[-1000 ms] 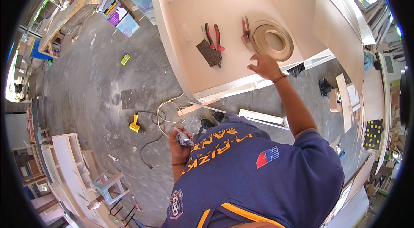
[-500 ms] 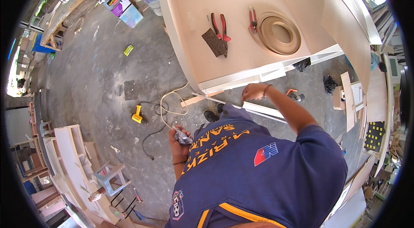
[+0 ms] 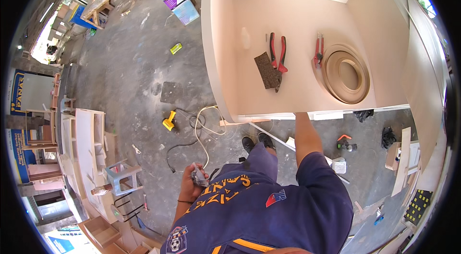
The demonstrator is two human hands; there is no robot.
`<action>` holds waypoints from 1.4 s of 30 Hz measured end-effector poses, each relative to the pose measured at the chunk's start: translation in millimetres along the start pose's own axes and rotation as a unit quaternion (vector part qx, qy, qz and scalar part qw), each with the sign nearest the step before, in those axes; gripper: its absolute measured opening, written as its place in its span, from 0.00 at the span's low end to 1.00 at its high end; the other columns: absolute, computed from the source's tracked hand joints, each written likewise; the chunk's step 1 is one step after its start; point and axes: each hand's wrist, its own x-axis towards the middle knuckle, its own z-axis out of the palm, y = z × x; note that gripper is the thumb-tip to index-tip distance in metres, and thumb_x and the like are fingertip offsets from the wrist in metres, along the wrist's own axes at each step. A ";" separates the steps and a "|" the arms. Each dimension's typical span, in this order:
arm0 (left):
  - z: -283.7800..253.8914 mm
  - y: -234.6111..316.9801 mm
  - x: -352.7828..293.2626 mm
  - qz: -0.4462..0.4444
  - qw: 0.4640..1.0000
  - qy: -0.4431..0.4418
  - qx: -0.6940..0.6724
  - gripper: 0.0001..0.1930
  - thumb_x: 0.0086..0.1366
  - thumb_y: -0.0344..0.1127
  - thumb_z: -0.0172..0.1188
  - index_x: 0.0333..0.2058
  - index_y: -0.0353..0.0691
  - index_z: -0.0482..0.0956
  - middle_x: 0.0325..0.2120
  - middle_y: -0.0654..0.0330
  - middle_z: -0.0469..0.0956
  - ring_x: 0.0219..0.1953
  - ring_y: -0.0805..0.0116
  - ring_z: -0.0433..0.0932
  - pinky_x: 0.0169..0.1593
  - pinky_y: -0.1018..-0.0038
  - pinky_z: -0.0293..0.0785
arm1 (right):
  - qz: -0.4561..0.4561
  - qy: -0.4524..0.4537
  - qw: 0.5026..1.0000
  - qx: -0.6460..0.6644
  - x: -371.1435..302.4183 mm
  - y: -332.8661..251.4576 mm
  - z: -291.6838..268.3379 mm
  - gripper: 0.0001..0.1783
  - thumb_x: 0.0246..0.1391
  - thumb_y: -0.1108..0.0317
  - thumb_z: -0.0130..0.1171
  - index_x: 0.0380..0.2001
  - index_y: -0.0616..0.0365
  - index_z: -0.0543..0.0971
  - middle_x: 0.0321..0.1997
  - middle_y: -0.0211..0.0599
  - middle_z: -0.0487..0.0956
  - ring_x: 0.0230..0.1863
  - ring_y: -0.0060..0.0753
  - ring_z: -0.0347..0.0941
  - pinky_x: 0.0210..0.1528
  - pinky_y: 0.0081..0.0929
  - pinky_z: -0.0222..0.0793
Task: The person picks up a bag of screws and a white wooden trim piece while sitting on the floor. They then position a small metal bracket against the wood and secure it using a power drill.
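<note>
In my left hand [image 3: 192,183], low beside my body, is a small crumpled clear plastic bag [image 3: 200,176] with something dark in it; the fingers are closed round it. My right forearm [image 3: 307,134] reaches forward beneath the front edge of a pale open cabinet [image 3: 288,102], and that edge hides the hand. Inside the cabinet lie red-and-black pliers [image 3: 277,54], touching a dark brown rough block [image 3: 267,71]. Farther right, a smaller red-handled cutter [image 3: 318,51] lies against a coil of beige edging strip [image 3: 346,75].
On the floor to the left are a yellow heat gun [image 3: 169,121], a looped pale cable [image 3: 198,131] and a grey plastic stool [image 3: 122,177]. A drill [image 3: 346,144] and a black bag [image 3: 388,138] lie to the right. Thin panels [image 3: 427,71] stand along the right.
My right hand has gone from in front of the cabinet to under its front edge, out of sight. The view has shifted, and the cabinet sits farther right. The left hand keeps the bag.
</note>
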 end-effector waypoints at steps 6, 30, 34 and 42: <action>0.9 -6.8 11.0 -0.017 1.000 0.001 0.001 0.15 0.60 0.48 0.54 0.36 0.42 0.73 0.22 0.61 0.72 0.27 0.63 0.75 0.29 0.66 0.73 | -0.010 -0.014 1.000 -0.012 8.1 -0.6 -1.7 0.17 0.50 0.56 0.59 0.38 0.55 0.81 0.22 0.34 0.78 0.24 0.29 0.70 0.24 0.31 0.63; 48.8 -20.2 67.0 -0.062 0.992 -0.100 -0.037 0.15 0.61 0.47 0.56 0.36 0.40 0.74 0.24 0.58 0.76 0.28 0.60 0.78 0.34 0.67 0.75 | -0.034 -0.264 0.800 0.538 -190.1 -162.5 -214.4 0.12 0.60 0.58 0.55 0.28 0.50 0.67 0.18 0.16 0.59 0.16 0.13 0.52 0.18 0.14 0.47; 72.9 -22.5 59.0 -0.040 0.991 -0.124 -0.040 0.15 0.63 0.49 0.55 0.36 0.42 0.74 0.26 0.59 0.77 0.30 0.61 0.79 0.34 0.66 0.75 | 0.043 -0.269 0.756 0.596 -170.0 -164.2 -214.0 0.12 0.61 0.57 0.52 0.35 0.54 0.70 0.21 0.20 0.62 0.19 0.15 0.55 0.20 0.16 0.50; 114.7 -40.9 36.7 -0.032 0.981 -0.187 -0.046 0.18 0.66 0.50 0.49 0.43 0.42 0.74 0.37 0.59 0.79 0.39 0.60 0.79 0.41 0.61 0.75 | 0.001 -0.373 0.714 0.593 -239.8 -140.6 -231.4 0.15 0.61 0.61 0.49 0.46 0.59 0.71 0.31 0.26 0.72 0.30 0.21 0.66 0.28 0.19 0.62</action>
